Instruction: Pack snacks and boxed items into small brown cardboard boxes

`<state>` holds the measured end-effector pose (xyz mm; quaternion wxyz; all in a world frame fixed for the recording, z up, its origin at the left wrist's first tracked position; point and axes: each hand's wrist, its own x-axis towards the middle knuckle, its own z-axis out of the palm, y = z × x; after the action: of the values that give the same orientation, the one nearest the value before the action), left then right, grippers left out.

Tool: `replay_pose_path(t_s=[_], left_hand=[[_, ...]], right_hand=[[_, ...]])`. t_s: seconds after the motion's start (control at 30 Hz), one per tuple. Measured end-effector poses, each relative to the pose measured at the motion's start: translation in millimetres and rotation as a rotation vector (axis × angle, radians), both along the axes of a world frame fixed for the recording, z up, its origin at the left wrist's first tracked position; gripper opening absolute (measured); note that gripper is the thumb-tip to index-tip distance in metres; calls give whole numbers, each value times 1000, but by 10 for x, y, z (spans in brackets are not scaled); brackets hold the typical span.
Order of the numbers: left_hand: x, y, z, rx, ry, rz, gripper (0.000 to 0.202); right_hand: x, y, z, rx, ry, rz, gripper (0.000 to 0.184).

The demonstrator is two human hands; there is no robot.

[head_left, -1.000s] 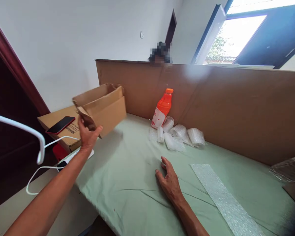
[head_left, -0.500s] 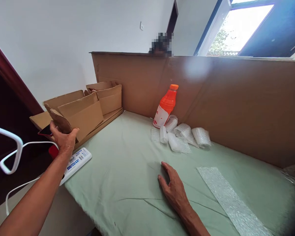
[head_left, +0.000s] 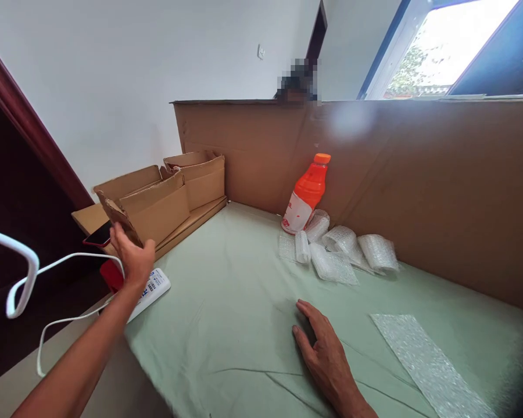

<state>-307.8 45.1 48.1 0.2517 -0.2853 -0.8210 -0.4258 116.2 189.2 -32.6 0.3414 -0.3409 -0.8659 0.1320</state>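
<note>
The nearer open-topped box of plain brown cardboard (head_left: 157, 209) is oblong, with rough, uneven top edges and an end flap slanting outward; it sits on a flat brown cardboard carton (head_left: 194, 223) at the left of the green-cloth-covered counter (head_left: 226, 313), just in front of a second open brown cardboard box (head_left: 206, 181); the left hand (head_left: 133, 255) is at its near end, thumb well apart from the fingers, though I cannot tell whether they touch the flap; the right hand (head_left: 325, 351) is over the cloth, fingers loosely extended, thumb apart, holding nothing, near a flat strip of clear bubble wrap (head_left: 427, 354).
</note>
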Motion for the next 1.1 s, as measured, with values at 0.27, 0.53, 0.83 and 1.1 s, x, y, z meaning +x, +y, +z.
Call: replay_pose_path(t_s=[0.27, 0.53, 0.83, 1.1], left_hand=[[193, 1003, 1004, -77, 245, -144, 71], [-502, 2065, 1710, -762, 214, -41, 58], [-369, 2326, 1562, -795, 234, -102, 49], [-186, 1859, 1660, -684, 329, -134, 70]], right_hand=[[13, -41, 46, -3, 12, 24, 30], [46, -64, 9, -11, 13, 34, 27], [45, -95, 86, -77, -7, 25, 25], [22, -71, 56, -62, 19, 22, 25]])
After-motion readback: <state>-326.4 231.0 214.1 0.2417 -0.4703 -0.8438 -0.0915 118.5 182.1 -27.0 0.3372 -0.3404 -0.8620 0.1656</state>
